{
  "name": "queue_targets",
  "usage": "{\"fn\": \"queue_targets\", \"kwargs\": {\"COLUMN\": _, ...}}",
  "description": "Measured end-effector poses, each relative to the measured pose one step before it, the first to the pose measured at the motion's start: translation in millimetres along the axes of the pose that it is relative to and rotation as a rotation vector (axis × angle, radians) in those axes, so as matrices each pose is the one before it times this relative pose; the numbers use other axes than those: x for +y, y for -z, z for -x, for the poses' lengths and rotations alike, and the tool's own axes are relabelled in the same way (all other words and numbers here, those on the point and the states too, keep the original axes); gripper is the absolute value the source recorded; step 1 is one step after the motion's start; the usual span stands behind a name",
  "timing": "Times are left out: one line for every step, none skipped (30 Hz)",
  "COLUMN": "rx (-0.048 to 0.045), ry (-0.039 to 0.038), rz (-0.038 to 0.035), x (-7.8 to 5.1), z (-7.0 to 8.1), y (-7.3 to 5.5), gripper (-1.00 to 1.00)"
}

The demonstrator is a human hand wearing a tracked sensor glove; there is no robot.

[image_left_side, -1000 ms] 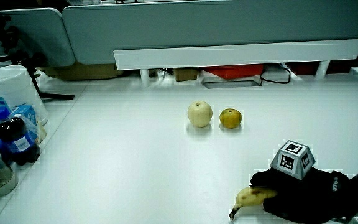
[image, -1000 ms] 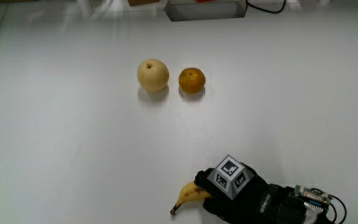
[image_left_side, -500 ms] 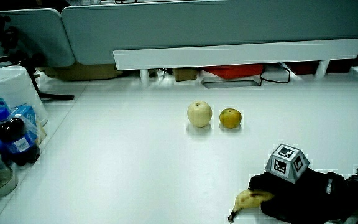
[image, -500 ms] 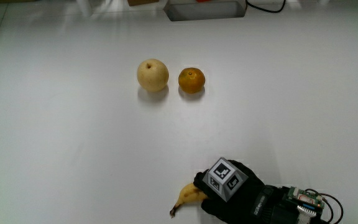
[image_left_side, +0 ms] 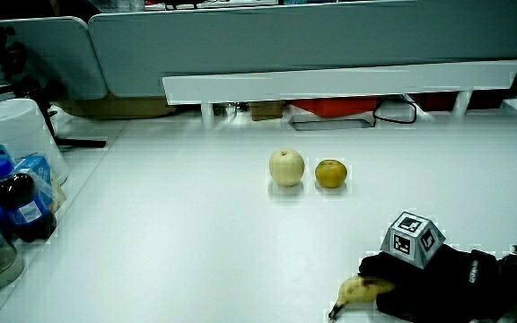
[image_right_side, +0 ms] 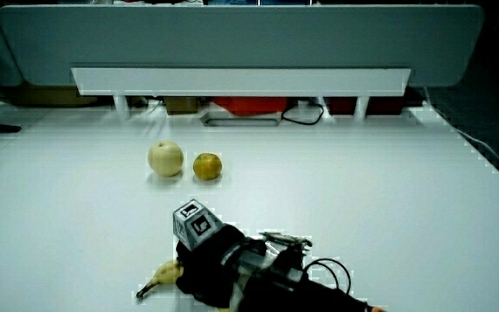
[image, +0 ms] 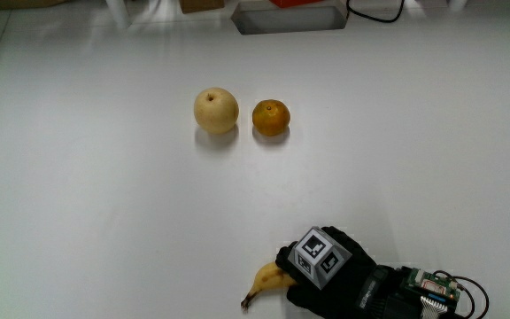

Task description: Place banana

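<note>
A yellow banana (image: 267, 283) lies at the table's edge nearest the person, its stem end pointing away from the hand; it also shows in both side views (image_left_side: 357, 291) (image_right_side: 161, 278). The black-gloved hand (image: 330, 276) with the patterned cube (image: 319, 256) rests over the banana's thicker end, fingers curled around it. Most of the banana is hidden under the glove. The hand (image_left_side: 429, 280) sits low on the table in both side views (image_right_side: 210, 264).
A pale round pear (image: 215, 110) and an orange (image: 270, 117) sit side by side, farther from the person than the hand. Bottles and a white container (image_left_side: 12, 144) stand at the table's edge in a side view. A low partition (image_right_side: 241, 81) with a red item under it runs along the table.
The hand has settled slightly lower over the banana; banana, pear and orange have not visibly moved.
</note>
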Motion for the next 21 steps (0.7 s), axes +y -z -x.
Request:
{"fn": "queue_targets", "kwargs": {"rx": -0.00332, "ry": 0.00163, "rz": 0.00405, "x": 0.05, "z": 0.02, "y": 0.53, "gripper": -0.45}}
{"fn": "queue_targets", "kwargs": {"rx": 0.00312, "ry": -0.0066, "rz": 0.00008, "x": -1.11, "z": 0.46, "y": -2.5, "gripper": -0.48}}
{"fn": "queue_targets", "kwargs": {"rx": 0.0036, "ry": 0.0068, "rz": 0.01002, "x": 1.51, "z": -0.96, "y": 4.08, "gripper": -0.52}}
{"fn": "queue_targets", "kwargs": {"rx": 0.00138, "ry": -0.0004, "rz": 0.0007, "x": 0.11, "z": -0.49, "y": 0.38, "gripper": -0.55}}
{"fn": "queue_targets", "kwargs": {"rx": -0.00123, "ry": 0.00002, "rz": -0.00767, "x": -0.21, "z": -0.14, "y": 0.05, "gripper": -0.59}}
{"fn": "queue_targets", "kwargs": {"rx": 0.00736, "ry": 0.00036, "rz": 0.00937, "x": 1.01, "z": -0.86, "y": 3.24, "gripper": -0.62}}
{"fn": "queue_targets", "kwargs": {"rx": 0.00193, "ry": -0.00008, "rz": -0.00428, "x": -1.04, "z": -0.13, "y": -1.62, "gripper": -0.66}}
{"fn": "queue_targets", "kwargs": {"rx": 0.01619, "ry": -0.00532, "rz": -0.00105, "x": -0.5, "z": -0.72, "y": -1.33, "gripper": -0.69}}
{"fn": "queue_targets", "kwargs": {"rx": 0.0115, "ry": -0.00195, "rz": 0.00357, "x": 0.55, "z": -1.84, "y": 0.89, "gripper": -0.72}}
{"fn": "queue_targets", "kwargs": {"rx": 0.01898, "ry": -0.00086, "rz": 0.00215, "x": 0.31, "z": -2.9, "y": 1.4, "gripper": -0.76}}
{"fn": "queue_targets", "kwargs": {"rx": 0.04508, "ry": -0.01037, "rz": 0.02636, "x": 2.01, "z": -4.42, "y": 6.02, "gripper": -0.79}}
{"fn": "queue_targets", "kwargs": {"rx": 0.01366, "ry": 0.00108, "rz": -0.01979, "x": -2.35, "z": -1.43, "y": -3.25, "gripper": -0.83}}
{"fn": "queue_targets", "kwargs": {"rx": 0.0074, "ry": -0.00134, "rz": -0.00451, "x": -2.46, "z": 0.14, "y": -4.12, "gripper": -0.86}}
{"fn": "queue_targets", "kwargs": {"rx": -0.01538, "ry": 0.00563, "rz": -0.00467, "x": -0.73, "z": -0.47, "y": -0.29, "gripper": -0.9}}
{"fn": "queue_targets", "kwargs": {"rx": 0.00182, "ry": 0.00055, "rz": -0.00978, "x": -0.46, "z": -1.06, "y": -0.18, "gripper": -0.93}}
{"fn": "queue_targets", "kwargs": {"rx": 0.01445, "ry": 0.00111, "rz": -0.00353, "x": -0.42, "z": -0.92, "y": -0.36, "gripper": -0.97}}
{"fn": "queue_targets", "kwargs": {"rx": -0.0022, "ry": 0.00067, "rz": -0.00293, "x": -0.47, "z": -0.51, "y": -0.71, "gripper": -1.0}}
{"fn": "queue_targets", "kwargs": {"rx": 0.00252, "ry": -0.00401, "rz": -0.01606, "x": -2.88, "z": 0.68, "y": -5.26, "gripper": -1.0}}
{"fn": "queue_targets", "kwargs": {"rx": 0.00548, "ry": 0.00039, "rz": -0.00448, "x": -0.19, "z": -1.86, "y": 1.9, "gripper": -1.0}}
{"fn": "queue_targets", "kwargs": {"rx": -0.00125, "ry": 0.01034, "rz": -0.00222, "x": -1.17, "z": -1.38, "y": -0.44, "gripper": -1.0}}
{"fn": "queue_targets", "kwargs": {"rx": -0.00372, "ry": 0.00113, "rz": -0.01029, "x": -1.62, "z": -1.32, "y": -1.38, "gripper": -1.0}}
